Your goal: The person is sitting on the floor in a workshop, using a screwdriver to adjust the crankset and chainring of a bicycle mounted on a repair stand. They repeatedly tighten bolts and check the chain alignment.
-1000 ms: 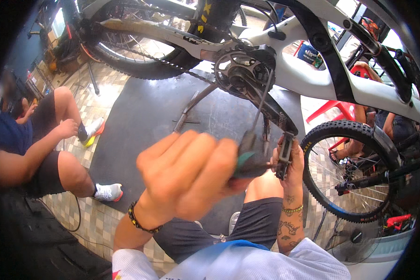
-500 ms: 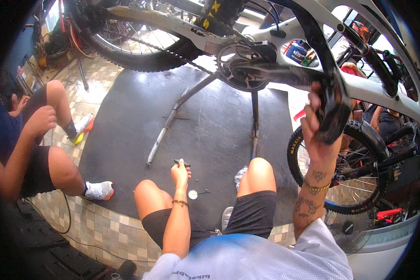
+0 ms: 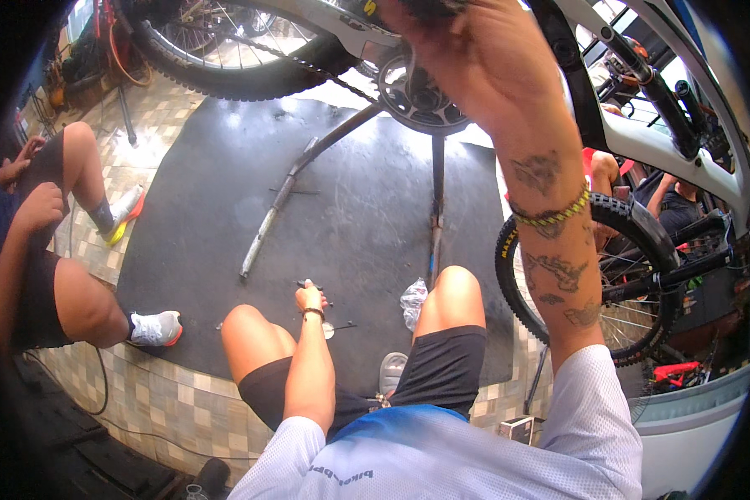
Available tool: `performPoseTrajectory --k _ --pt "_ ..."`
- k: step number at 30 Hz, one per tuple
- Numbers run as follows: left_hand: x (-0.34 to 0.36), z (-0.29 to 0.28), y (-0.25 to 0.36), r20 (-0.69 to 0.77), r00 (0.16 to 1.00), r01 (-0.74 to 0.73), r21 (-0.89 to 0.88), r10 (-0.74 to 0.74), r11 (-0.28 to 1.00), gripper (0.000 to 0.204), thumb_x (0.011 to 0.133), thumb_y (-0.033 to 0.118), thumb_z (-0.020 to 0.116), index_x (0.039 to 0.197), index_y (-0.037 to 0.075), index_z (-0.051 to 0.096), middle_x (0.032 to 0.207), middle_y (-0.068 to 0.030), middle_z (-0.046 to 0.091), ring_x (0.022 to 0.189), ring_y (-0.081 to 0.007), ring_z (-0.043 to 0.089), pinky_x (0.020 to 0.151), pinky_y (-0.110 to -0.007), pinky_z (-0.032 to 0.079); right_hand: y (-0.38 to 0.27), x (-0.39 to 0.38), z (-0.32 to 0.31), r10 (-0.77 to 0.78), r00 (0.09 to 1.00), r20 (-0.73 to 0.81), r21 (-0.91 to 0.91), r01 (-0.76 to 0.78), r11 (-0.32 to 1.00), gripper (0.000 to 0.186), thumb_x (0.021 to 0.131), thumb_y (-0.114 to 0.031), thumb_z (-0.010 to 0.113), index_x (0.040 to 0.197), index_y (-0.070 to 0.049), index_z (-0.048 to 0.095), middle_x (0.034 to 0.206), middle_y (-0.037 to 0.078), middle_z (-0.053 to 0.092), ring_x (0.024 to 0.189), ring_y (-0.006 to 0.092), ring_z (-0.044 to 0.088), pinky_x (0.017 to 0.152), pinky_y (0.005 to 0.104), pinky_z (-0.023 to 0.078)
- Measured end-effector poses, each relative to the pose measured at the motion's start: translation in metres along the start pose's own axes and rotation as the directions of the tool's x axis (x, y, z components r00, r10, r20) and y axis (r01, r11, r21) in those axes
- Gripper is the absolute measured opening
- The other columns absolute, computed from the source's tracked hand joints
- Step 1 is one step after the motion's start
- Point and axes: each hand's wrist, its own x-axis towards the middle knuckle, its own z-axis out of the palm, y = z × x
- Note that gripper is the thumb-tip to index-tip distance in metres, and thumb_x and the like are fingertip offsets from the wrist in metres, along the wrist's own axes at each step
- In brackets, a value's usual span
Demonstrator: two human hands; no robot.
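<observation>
My right arm reaches high across the view. My right hand (image 3: 467, 46) is at the top, over the bicycle crankset, closed on a dark part that is mostly hidden. The chainring (image 3: 417, 112) and chain (image 3: 308, 71) show beside it on the raised white frame (image 3: 667, 150). My left hand (image 3: 310, 295) is low between my knees, closed around a small dark object too small to name. Just past that wrist, a small pale disc (image 3: 328, 332) lies on the black mat (image 3: 192, 208). A crumpled clear plastic bag (image 3: 413, 304) lies by my right knee.
Another person (image 3: 87, 308) sits at the left, another (image 3: 671, 200) is behind the bicycle. Two metal stand legs (image 3: 267, 229) extend over the mat. A tire (image 3: 508, 258) stands at right, near red tools (image 3: 677, 373). A cable (image 3: 102, 383) runs along the tiled floor.
My left hand dropped from near the crank, where it gripped a tool, to low over the mat. My right hand rose with the crank and pedal toward the top of the view.
</observation>
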Motion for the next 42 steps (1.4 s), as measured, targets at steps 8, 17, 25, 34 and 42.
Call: performPoseTrajectory --k 8,17,25,34,42 --pt "0.040 0.022 -0.009 0.058 0.997 0.052 0.028 -0.054 0.998 0.049 0.110 0.044 0.054 0.104 -0.003 0.068 0.083 -0.0138 0.074 0.059 -0.0227 0.069 0.045 -0.035 0.056 0.085 0.026 0.054 -0.156 0.982 -0.104 0.220 0.176 0.960 0.030 0.107 -0.026 0.068 0.120 0.001 0.066 0.113 0.010 0.074 0.096 0.0156 0.072 0.081 0.0325 0.061" --pt "0.067 -0.011 -0.040 -0.144 0.987 0.068 0.007 -0.066 0.998 0.039 0.103 0.037 0.067 0.097 -0.002 0.072 0.087 -0.0166 0.076 0.068 -0.0293 0.074 0.055 -0.043 0.059 0.121 0.027 0.058 -0.129 0.978 -0.162 0.318 0.176 0.932 0.039 0.107 -0.026 0.068 0.132 0.002 0.060 0.116 0.009 0.071 0.097 0.0152 0.070 0.081 0.0300 0.059" --pt "-0.043 0.024 -0.026 -0.010 0.965 -0.164 0.754 0.260 0.636 0.053 0.092 0.044 0.077 0.129 0.008 0.070 0.134 -0.0229 0.067 0.127 -0.0429 0.063 0.107 -0.053 0.050 0.117 0.026 0.039 -0.185 0.956 -0.229 0.127 0.218 0.968 0.030 0.108 -0.027 0.066 0.118 0.001 0.070 0.105 0.005 0.071 0.087 0.0122 0.066 0.073 0.0290 0.056" --pt "0.008 -0.033 -0.027 -0.179 0.909 -0.169 0.667 0.377 0.725 0.045 0.091 0.040 0.075 0.116 0.003 0.074 0.120 -0.0293 0.072 0.118 -0.0471 0.067 0.102 -0.055 0.053 0.152 0.005 0.016 -0.150 0.971 -0.185 -0.057 0.142 0.988 0.029 0.105 -0.022 0.066 0.114 0.005 0.070 0.101 0.008 0.073 0.085 0.0154 0.066 0.072 0.0338 0.054" --pt "0.059 -0.069 -0.049 -0.566 0.785 0.012 0.418 0.250 0.909 0.025 0.083 0.010 0.071 0.106 0.004 0.078 0.110 -0.0239 0.078 0.107 -0.0386 0.075 0.098 -0.048 0.056 0.157 -0.063 -0.016 -0.120 0.963 -0.242 -0.256 0.056 0.965 0.032 0.103 -0.025 0.068 0.112 0.006 0.070 0.098 0.011 0.073 0.084 0.0194 0.068 0.073 0.0365 0.055"
